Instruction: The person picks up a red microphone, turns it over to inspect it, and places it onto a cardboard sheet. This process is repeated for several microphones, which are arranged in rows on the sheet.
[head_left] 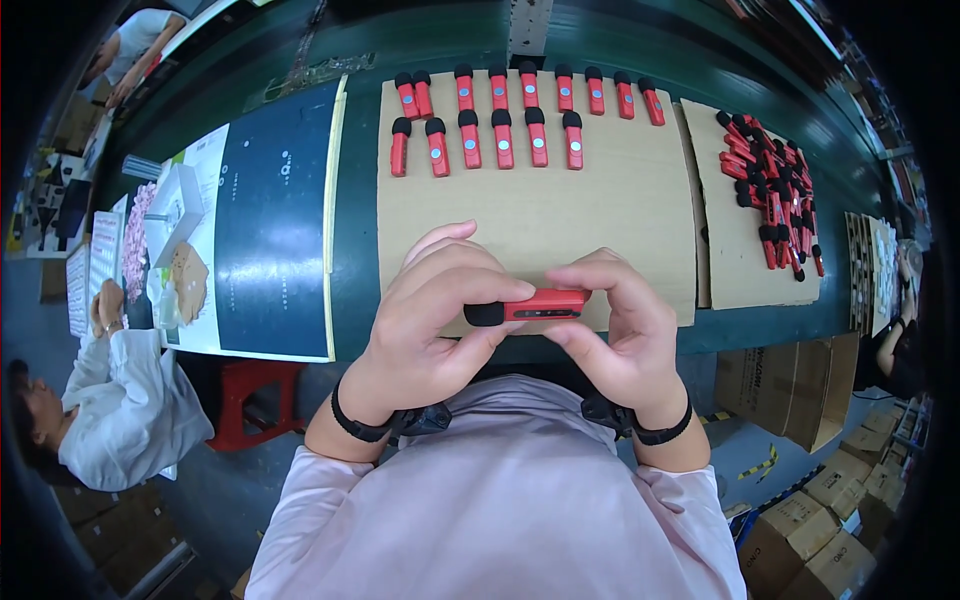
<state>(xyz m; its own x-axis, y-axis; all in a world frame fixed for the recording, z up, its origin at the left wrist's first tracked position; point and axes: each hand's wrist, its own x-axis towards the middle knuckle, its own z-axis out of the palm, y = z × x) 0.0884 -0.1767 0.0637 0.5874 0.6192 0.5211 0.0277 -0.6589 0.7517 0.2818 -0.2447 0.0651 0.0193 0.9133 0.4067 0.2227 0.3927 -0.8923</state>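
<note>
In front of my chest, my left hand (435, 315) holds a small red clip-on microphone (545, 305) with a black foam cover (484, 315). Its fingers and thumb close round the covered end. The microphone lies level, and a dark narrow strip on its side faces up. My right hand (620, 325) is at the bare red end, thumb and index finger apart above and below it; whether they touch it I cannot tell. Beyond my hands, two rows of similar red microphones (503, 140) lie on a cardboard sheet (540, 225).
On a second cardboard sheet (740, 270) at the right lies a heap of red microphones (775, 195). A dark blue printed board (275, 220) covers the left of the green table (358, 220). A person in white (130, 400) sits at the left by a red stool (255, 400). Cartons (790, 385) stand lower right.
</note>
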